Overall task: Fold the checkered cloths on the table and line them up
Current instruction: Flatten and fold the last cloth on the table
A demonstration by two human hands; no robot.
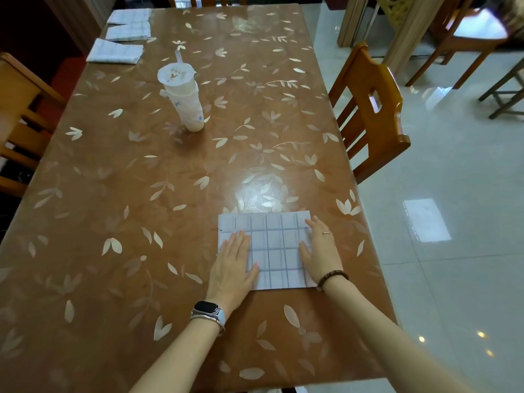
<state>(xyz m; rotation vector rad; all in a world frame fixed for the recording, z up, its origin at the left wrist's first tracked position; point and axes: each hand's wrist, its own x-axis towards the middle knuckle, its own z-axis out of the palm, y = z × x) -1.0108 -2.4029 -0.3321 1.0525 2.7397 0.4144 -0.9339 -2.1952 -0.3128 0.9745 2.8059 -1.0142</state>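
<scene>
A glossy brown, leaf-patterned table (pixel 141 222) carries everything. The pale square checkered cloth (pixel 273 251) lies flat on the person's side of the tall white plastic cup (pixel 183 97). Three folded checkered cloths (pixel 114 52) sit in a line beyond the cup. The left hand (pixel 234 265) and right hand (pixel 320 251) press straight-fingered on the flat cloth's side edges, grasping nothing. The cloth looks thin, limp and prone to sliding, so pinch its corners.

black smartwatch (pixel 206 310), brown bead bracelet (pixel 331 278), ring (pixel 326 232)

Both hands, left (pixel 233 260) and right (pixel 319 252), flat on checkered cloth (pixel 273 248).
</scene>
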